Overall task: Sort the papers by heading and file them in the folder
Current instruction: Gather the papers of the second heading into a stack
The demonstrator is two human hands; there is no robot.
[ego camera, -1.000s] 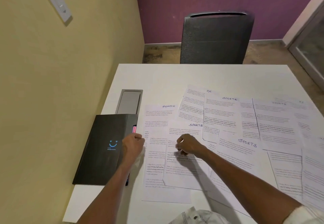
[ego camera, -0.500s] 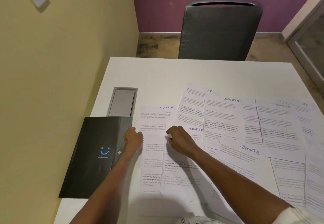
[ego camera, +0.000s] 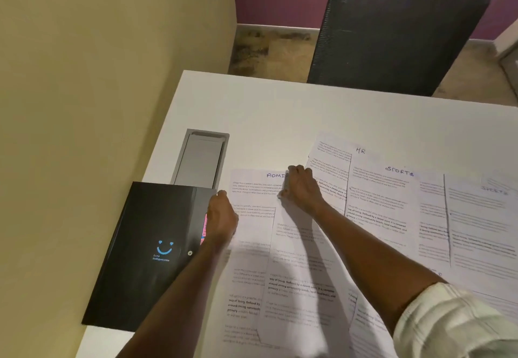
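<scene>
Now left hand (ego camera: 221, 221) at folder (ego camera: 145, 251) edge, right hand (ego camera: 301, 186) on papers (ego camera: 297, 259) — crowded.

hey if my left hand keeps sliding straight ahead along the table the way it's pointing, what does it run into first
Probably the grey recessed hatch set in the table. Your left hand sits at the right edge of the black folder, knuckles aimed away from you, and the hatch lies just beyond. It might instead pass along the hatch's right side.

Your right hand (ego camera: 301, 186) covers the end of the heading on the ADMIN sheet (ego camera: 252, 189), so you read only part of it. The printed body text is too small to read. Papers at the table's (ego camera: 252, 110) right and near edges are cut off. Your left hand's (ego camera: 221, 218) fingers are hidden.
</scene>
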